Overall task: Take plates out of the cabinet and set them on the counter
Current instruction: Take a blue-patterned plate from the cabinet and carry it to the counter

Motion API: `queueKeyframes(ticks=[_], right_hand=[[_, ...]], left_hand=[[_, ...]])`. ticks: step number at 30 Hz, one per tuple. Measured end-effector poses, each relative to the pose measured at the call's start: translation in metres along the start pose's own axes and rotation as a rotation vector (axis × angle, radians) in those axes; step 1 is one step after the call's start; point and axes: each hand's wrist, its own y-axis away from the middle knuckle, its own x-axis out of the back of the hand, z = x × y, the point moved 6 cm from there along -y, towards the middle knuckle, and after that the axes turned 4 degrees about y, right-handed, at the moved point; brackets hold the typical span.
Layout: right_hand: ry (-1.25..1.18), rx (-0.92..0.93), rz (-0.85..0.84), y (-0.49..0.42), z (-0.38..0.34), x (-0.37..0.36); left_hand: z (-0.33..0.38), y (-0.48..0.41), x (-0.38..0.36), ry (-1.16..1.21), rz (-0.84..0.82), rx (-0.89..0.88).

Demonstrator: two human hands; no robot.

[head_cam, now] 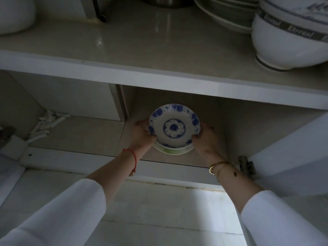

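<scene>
A white plate with a blue flower pattern [174, 127] lies on top of a plate with a green rim [173, 151] inside the lower cabinet compartment [209, 157]. My left hand [143, 133] grips the blue plate's left edge, fingers curled under it. My right hand [205, 137] grips its right edge. Both arms reach into the cabinet from below. The counter [142, 45] runs above the opening.
On the counter stand a large white bowl with a dark band [291, 38], a stack of plates [229, 13], and a white object at far left [16, 13]. White spoons [46, 125] lie in the left compartment. An open cabinet door [292, 157] with hinge [245, 166] stands at right.
</scene>
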Motion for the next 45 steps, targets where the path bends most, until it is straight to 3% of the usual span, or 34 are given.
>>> queueKeyframes(ticks=[5, 11, 15, 23, 34, 45], right_hand=[[-0.165, 0.087, 0.045, 0.017, -0.011, 0.011], [-0.3, 0.081, 0.04, 0.061, -0.017, 0.016], [-0.392, 0.068, 0.042, 0.104, -0.017, 0.019], [-0.59, 0.047, 0.086, 0.187, -0.032, 0.043], [-0.589, -0.015, 0.059, 0.3, -0.129, 0.209], [-0.735, -0.015, 0.01, 0.436, -0.242, 0.448]], left_hand=[[0.005, 0.025, 0.007, 0.241, 0.034, -0.039], [0.012, 0.067, 0.028, 0.309, 0.088, -0.07], [0.004, 0.105, 0.053, 0.294, 0.162, 0.035], [0.034, 0.181, 0.105, 0.214, 0.233, 0.006], [0.199, 0.285, 0.203, 0.308, 0.132, 0.066], [0.448, 0.412, 0.316, 0.422, 0.067, -0.003]])
